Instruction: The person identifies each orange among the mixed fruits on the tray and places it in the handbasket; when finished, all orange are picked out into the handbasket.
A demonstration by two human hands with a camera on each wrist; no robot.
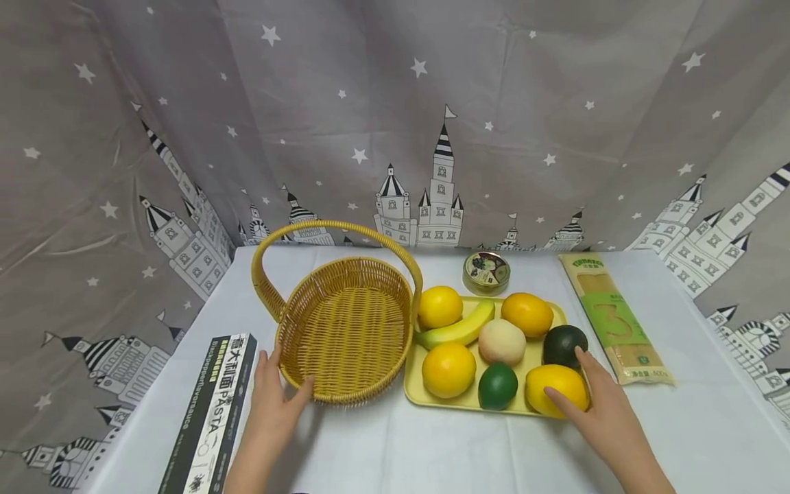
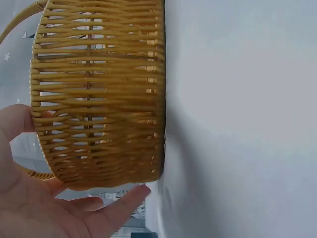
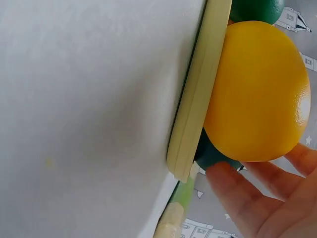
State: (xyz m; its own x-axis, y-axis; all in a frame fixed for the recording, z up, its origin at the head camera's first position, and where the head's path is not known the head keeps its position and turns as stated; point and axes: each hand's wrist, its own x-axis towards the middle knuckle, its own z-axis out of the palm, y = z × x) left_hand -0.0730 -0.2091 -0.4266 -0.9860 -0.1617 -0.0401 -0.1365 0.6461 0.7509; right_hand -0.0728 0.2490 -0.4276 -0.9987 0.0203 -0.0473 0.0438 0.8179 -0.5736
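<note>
A round wicker basket with a tall arched handle stands on the white table. My left hand holds its near left rim. In the left wrist view the thumb hooks over the rim, while the other fingers spread along the outer side. My right hand is at a large yellow oval fruit in the near right corner of a pale yellow tray. Its thumb lies over the fruit's near side in the head view. The fingers extend between that fruit and a dark avocado, loosely spread.
Also on the tray are a banana, a peach, a small green fruit and several yellow-orange fruits. Behind it stands a round tin. A noodle pack lies right, a pasta box left.
</note>
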